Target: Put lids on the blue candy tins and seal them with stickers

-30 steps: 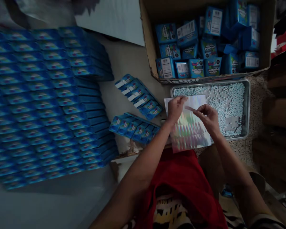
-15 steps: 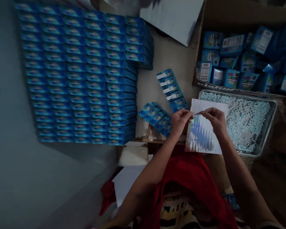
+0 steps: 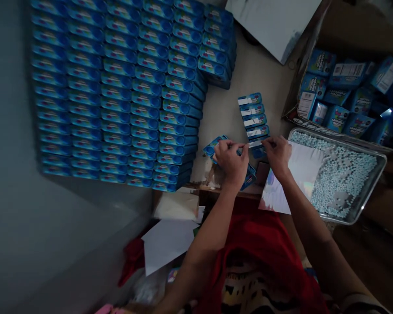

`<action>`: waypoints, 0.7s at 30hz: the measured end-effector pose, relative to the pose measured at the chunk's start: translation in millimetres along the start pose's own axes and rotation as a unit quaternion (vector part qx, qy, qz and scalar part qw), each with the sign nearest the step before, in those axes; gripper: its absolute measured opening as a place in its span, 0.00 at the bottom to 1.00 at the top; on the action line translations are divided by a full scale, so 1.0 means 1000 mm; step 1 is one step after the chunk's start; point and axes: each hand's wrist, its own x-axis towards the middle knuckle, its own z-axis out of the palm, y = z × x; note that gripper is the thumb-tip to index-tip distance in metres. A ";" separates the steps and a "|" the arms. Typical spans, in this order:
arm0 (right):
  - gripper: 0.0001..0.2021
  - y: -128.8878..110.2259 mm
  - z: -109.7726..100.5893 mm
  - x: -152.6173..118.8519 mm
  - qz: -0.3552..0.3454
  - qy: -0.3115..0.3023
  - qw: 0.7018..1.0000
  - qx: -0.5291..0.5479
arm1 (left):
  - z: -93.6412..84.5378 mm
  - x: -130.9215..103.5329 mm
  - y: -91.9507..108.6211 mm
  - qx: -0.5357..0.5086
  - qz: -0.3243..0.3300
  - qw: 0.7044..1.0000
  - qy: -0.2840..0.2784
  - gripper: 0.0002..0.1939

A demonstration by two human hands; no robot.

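Observation:
A small white sticker strip (image 3: 256, 144) is stretched between my two hands, over the near part of a row of small blue boxes (image 3: 255, 119). My left hand (image 3: 232, 160) pinches its left end, and my right hand (image 3: 277, 153) has the right end between thumb and finger. Several boxes farther up the row carry white strips across them. Other blue boxes (image 3: 212, 145) lie partly hidden behind my left hand. Beneath my right wrist is a shiny sticker sheet (image 3: 303, 168), overlapping a tray. Whether the strip touches the box below, I cannot tell.
Tall stacks of blue boxes (image 3: 118, 100) fill the left side. A clear tray (image 3: 373, 183) of pale blue pellets stands at the right, below a cardboard carton (image 3: 309, 74) of larger blue packs. A white sheet (image 3: 275, 26) lies at the back.
Both hands have moved from above the sticker sheet to the row of blue boxes, carrying the strip, which is now held out flat. The camera view has shifted.

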 end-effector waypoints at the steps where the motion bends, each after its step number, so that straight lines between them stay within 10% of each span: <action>1: 0.11 0.000 0.000 0.000 -0.002 -0.001 1.000 0.000 | 0.000 0.000 -0.001 -0.002 0.000 1.000 0.000 0.13; 21: 0.19 0.022 0.036 0.011 0.077 0.007 0.994 0.073 | 0.025 0.007 0.006 0.061 -0.005 0.998 -0.021 0.10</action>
